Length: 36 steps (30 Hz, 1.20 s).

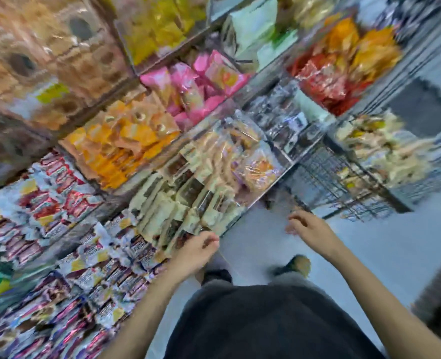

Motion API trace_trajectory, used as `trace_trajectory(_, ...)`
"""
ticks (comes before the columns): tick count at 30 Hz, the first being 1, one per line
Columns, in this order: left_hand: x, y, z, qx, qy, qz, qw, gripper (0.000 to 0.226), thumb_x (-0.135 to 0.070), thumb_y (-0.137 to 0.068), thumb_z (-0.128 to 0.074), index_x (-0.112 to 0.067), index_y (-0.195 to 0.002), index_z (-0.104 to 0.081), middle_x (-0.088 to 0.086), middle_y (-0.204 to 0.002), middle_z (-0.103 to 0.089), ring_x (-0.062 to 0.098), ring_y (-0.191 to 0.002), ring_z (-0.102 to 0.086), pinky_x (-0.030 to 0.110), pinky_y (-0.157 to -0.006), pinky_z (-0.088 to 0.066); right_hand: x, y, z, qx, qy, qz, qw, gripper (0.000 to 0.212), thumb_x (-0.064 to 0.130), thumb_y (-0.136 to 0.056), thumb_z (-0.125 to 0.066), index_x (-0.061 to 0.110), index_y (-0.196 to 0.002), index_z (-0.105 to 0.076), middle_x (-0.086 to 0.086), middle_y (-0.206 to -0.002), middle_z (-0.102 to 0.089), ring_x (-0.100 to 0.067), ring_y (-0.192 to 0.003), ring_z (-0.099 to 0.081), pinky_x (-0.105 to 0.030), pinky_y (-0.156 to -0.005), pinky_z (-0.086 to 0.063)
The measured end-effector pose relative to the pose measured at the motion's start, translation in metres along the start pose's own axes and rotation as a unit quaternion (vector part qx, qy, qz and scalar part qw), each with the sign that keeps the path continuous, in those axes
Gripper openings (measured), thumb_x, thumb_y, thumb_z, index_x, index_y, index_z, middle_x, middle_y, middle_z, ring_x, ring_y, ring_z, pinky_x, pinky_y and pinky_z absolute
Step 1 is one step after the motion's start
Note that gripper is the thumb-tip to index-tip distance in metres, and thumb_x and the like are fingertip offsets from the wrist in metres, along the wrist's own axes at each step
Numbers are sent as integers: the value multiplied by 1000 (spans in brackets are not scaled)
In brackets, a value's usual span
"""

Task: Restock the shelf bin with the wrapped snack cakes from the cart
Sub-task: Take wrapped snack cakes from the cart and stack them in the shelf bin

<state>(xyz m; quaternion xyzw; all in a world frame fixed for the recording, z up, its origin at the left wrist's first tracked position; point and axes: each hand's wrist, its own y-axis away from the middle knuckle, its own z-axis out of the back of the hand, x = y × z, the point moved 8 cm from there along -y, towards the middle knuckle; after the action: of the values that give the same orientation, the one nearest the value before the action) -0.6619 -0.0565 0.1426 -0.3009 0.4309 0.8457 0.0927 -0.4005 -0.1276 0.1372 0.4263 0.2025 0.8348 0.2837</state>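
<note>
The view is motion-blurred. A clear shelf bin at centre holds a heap of cream and brown wrapped snack cakes. My left hand hovers at the bin's near corner with fingers loosely curled and holds nothing. My right hand is out over the floor, right of the bin, fingers relaxed and empty. A wire cart stands at the right and carries more pale wrapped cakes on top.
Bins of other snacks surround the cake bin: orange packs, pink packs, red and white packs, red and orange packs. Grey floor lies below my hands. My shoe is on it.
</note>
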Motion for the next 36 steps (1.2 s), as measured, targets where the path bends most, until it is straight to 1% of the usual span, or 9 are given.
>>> trace_trajectory(3,-54,-28,-20,-23,-6,5,1000,8,-23,-95,-50,-30,-92,-55,-2,-101,-62,15,-96,-57,26,-84,-42,-48,7,58,-29,-23,-22,999,20,13,-95,-45,8,-100,-63,-7,-90,-68,-27,-89,-63,-39,-85,-47)
trace_trajectory(5,-101,-50,-40,-41,-18,-22,999,10,-16,-93,-54,-26,-91,-57,6,-100,-66,22,-97,-60,32,-89,-42,-79,8,94,-37,-34,-27,998,21,13,-97,-43,7,-103,-62,-2,-87,-67,-25,-86,-62,-38,-83,-48)
trace_trajectory(9,-196,-91,-102,-16,-40,-78,996,9,-16,-93,-53,-22,-97,-60,-1,-93,-63,18,-87,-58,18,-73,-40,-133,5,161,-70,-41,-43,996,20,17,-97,-43,11,-100,-62,-7,-93,-68,-25,-87,-62,-40,-82,-49)
trace_trajectory(15,-299,-121,-164,58,-110,-157,980,20,-28,-96,-47,-23,-114,-57,-17,-99,-55,-11,-82,-49,-2,-65,-35,-177,-4,226,-106,-105,-66,987,19,15,-95,-44,15,-100,-62,-1,-88,-67,-24,-83,-63,-37,-78,-49)
trace_trajectory(19,-329,-168,-181,103,-135,-144,975,21,-26,-97,-46,-23,-114,-57,-14,-102,-56,-7,-84,-49,2,-63,-38,-199,-24,253,-125,-103,-92,983,18,17,-95,-45,19,-102,-61,1,-86,-64,-19,-79,-59,-29,-67,-45)
trace_trajectory(24,-380,-259,-196,121,-159,-166,966,19,-22,-97,-45,-20,-112,-56,-9,-101,-58,0,-86,-53,14,-69,-38,-218,-51,276,-157,-136,-164,964,21,18,-95,-45,17,-107,-62,-1,-91,-67,-21,-84,-61,-35,-76,-50)
trace_trajectory(30,-408,-382,-240,243,-286,-124,919,29,-26,-97,-45,-10,-120,-52,5,-117,-57,17,-102,-53,26,-81,-39,-233,-99,276,-182,-185,-244,934,20,16,-95,-47,13,-107,-62,6,-68,-60,-5,-53,-51,-18,-50,-37)
trace_trajectory(33,-413,-431,-258,250,-314,-91,911,24,-18,-96,-45,-7,-115,-52,11,-110,-57,25,-107,-55,30,-84,-41,-236,-126,273,-184,-209,-254,926,20,14,-95,-49,12,-108,-63,2,-87,-62,-14,-77,-55,-22,-61,-32)
trace_trajectory(36,-435,-464,-272,179,-259,-121,941,20,-7,-93,-44,-12,-113,-45,13,-112,-52,30,-101,-55,34,-78,-43,-242,-146,267,-172,-229,-276,918,22,15,-95,-49,13,-113,-62,2,-97,-59,-15,-89,-52,-24,-70,-34)
